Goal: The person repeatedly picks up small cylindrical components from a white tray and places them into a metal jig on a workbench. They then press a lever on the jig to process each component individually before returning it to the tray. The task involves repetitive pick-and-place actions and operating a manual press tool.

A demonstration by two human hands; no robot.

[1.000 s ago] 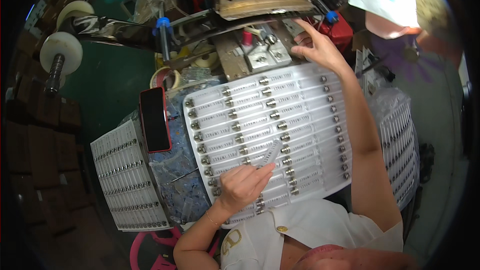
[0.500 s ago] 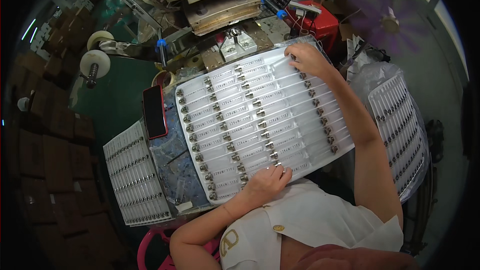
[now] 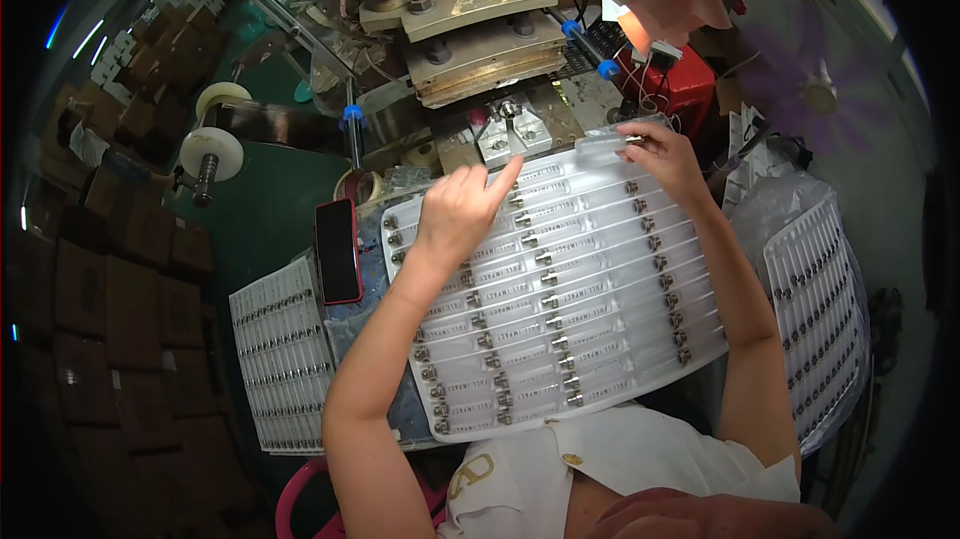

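Observation:
A large clear plastic blister tray (image 3: 590, 339) filled with rows of small metal-tipped parts lies in front of me. My left hand (image 3: 460, 214) rests flat on its upper left part, fingers stretched toward the metal fixture block (image 3: 512, 131) of the press. My right hand (image 3: 665, 159) pinches the tray's far right corner, where the plastic edge lifts slightly. Both forearms reach across the tray from below.
A press machine (image 3: 480, 29) stands beyond the tray. A red-cased phone (image 3: 338, 251) lies to the left. More filled trays sit at the left (image 3: 280, 359) and right (image 3: 815, 289). Tape rolls (image 3: 212, 151), a red box (image 3: 680, 89) and stacked cartons (image 3: 110, 289) surround the bench.
My left hand has moved from the tray's near edge up to its far left part. My right hand stays at the far right corner. The view has tilted toward the press.

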